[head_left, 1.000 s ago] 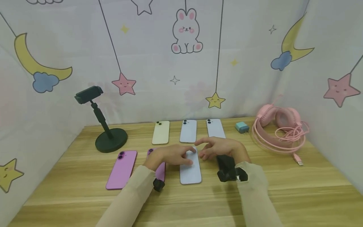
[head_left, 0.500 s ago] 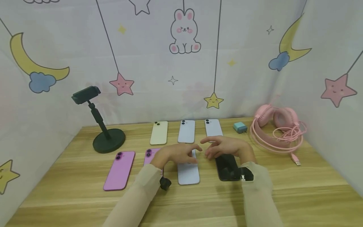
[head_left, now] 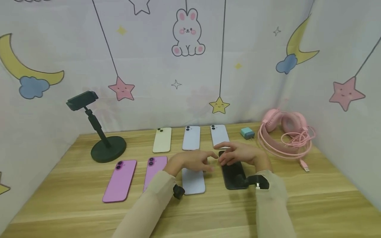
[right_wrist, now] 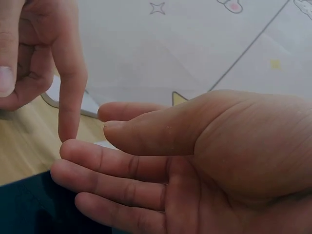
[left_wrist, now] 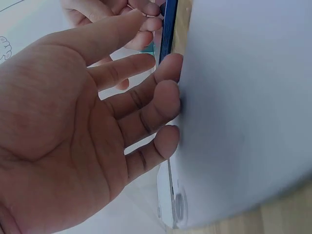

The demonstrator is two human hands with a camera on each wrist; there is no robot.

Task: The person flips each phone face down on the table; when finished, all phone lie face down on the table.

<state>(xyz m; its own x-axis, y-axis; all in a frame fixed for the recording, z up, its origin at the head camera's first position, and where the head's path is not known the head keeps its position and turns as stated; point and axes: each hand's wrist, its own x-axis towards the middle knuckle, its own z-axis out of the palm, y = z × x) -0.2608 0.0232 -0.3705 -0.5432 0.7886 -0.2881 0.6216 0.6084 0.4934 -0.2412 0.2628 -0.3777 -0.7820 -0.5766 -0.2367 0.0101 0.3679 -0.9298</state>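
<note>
My left hand (head_left: 193,161) is over a pale bluish-white phone (head_left: 193,183) lying camera side up; the hand hides its upper part. In the left wrist view its fingers are loosely bent, and the fingertips (left_wrist: 167,97) are right at the phone's back. My right hand (head_left: 244,154) hovers over the upper end of a black phone (head_left: 232,175) lying screen up, its fingers relaxed and holding nothing. In the right wrist view, the left index finger (right_wrist: 70,102) points down close to the right fingertips (right_wrist: 73,152), overlapping them there.
Two purple phones (head_left: 120,180) lie to the left. Behind stand out a pale yellow phone (head_left: 162,140) and two pale phones (head_left: 191,138) in a row. A dark green stand (head_left: 108,148) is back left; a charger plug (head_left: 247,133) and pink headphones (head_left: 281,138) with coiled cable are back right.
Both hands have moved right over the phones. The right hand now overlaps the black phone's upper end, and more of that phone and of the second purple one shows. The head view has shifted slightly right.
</note>
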